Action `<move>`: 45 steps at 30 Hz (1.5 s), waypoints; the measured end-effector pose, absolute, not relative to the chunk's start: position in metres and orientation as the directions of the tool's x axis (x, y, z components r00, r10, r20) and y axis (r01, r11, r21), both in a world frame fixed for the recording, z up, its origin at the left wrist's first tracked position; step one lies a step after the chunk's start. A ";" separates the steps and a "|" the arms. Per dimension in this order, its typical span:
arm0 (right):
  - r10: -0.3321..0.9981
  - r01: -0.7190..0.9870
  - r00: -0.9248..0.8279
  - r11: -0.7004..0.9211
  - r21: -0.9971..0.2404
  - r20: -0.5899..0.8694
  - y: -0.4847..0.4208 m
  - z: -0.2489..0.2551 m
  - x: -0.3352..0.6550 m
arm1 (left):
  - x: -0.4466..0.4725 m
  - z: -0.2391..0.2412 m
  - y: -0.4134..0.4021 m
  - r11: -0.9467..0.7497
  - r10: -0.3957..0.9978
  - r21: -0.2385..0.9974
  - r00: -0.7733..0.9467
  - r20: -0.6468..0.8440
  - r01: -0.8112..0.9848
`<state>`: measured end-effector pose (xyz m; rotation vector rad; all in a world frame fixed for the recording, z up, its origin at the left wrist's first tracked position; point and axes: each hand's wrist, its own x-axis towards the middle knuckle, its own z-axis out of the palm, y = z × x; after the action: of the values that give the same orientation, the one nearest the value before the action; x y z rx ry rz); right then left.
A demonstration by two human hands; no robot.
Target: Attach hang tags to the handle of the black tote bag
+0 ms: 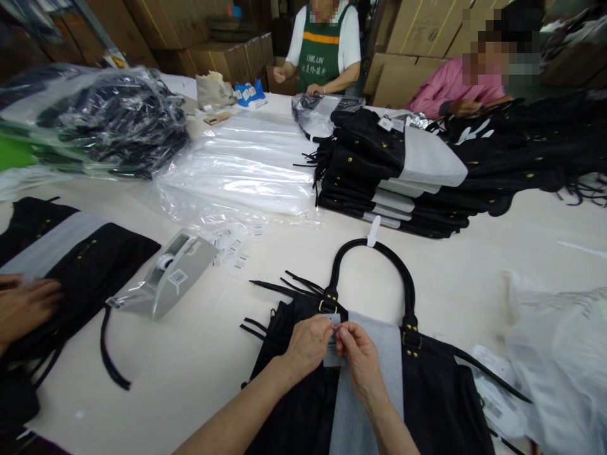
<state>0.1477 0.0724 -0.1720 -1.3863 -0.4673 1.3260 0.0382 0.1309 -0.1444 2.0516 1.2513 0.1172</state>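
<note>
Black and flat on the white table [199,366], a handbag [441,392] lies nearest the camera, just under the person's two forearms. Its looped handle [379,253] arches away from the person, fixed at each end by small brass fittings, and a white paper strip [374,230] is wrapped at the top of the arch. A grey sheet [374,379] runs down the middle of the bag's front, and thin black fringes [289,284] fan out from its left shoulder; a long strap trails off to the right.

The left hand [308,344] and the right hand [360,357] meet over the top edge of the grey sheet. Fingertips of both are pressed together on a small white tag [336,321], pinching it between them just below the handle's left fitting.

To the left, a grey tape dispenser [175,278] stands on the table, with loose white labels [232,249] scattered just beyond it. Farther left, a co-worker's hand [23,306] rests on another black bag [90,265] with its own grey sheet. Beyond the handle sits a stack of finished bags [379,170], beside a pile of clear plastic sleeves [251,164]. A bundle of black straps in plastic [109,120] lies at the far left. Two more people sit at the far end, in front of cardboard boxes [417,38].
</note>
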 end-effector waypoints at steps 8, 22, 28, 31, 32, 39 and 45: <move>0.877 -0.259 0.236 -0.358 -0.897 -0.418 0.074 -0.170 0.152 | 0.037 -0.145 0.131 -0.297 0.784 0.593 0.546 -0.295 0.748; 0.875 -0.154 0.123 -0.449 -0.880 -0.468 0.082 -0.168 0.157 | 0.035 -0.138 0.146 -0.380 0.671 0.547 0.630 -0.392 0.746; 0.878 -0.163 0.093 -0.451 -0.877 -0.469 0.081 -0.171 0.157 | 0.030 -0.139 0.148 -0.384 0.632 0.603 0.675 -0.381 0.699; 0.878 -0.164 0.092 -0.452 -0.877 -0.470 0.080 -0.171 0.157 | 0.029 -0.142 0.145 -0.413 0.628 0.582 0.682 -0.374 0.700; 0.877 -0.163 0.093 -0.454 -0.876 -0.472 0.081 -0.171 0.156 | 0.030 -0.143 0.145 -0.426 0.633 0.567 0.680 -0.370 0.705; 0.865 -0.139 0.115 -0.473 -0.870 -0.488 0.083 -0.174 0.154 | 0.031 -0.154 0.142 -0.428 0.650 0.531 0.657 -0.381 0.731; 0.871 -0.067 0.156 -0.461 -0.885 -0.466 0.083 -0.179 0.150 | 0.033 -0.160 0.140 -0.402 0.659 0.543 0.645 -0.387 0.737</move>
<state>0.1504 0.0828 -0.1792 -1.6057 -0.7920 1.4288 0.0330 0.1399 -0.1600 2.1611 1.0812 -0.1429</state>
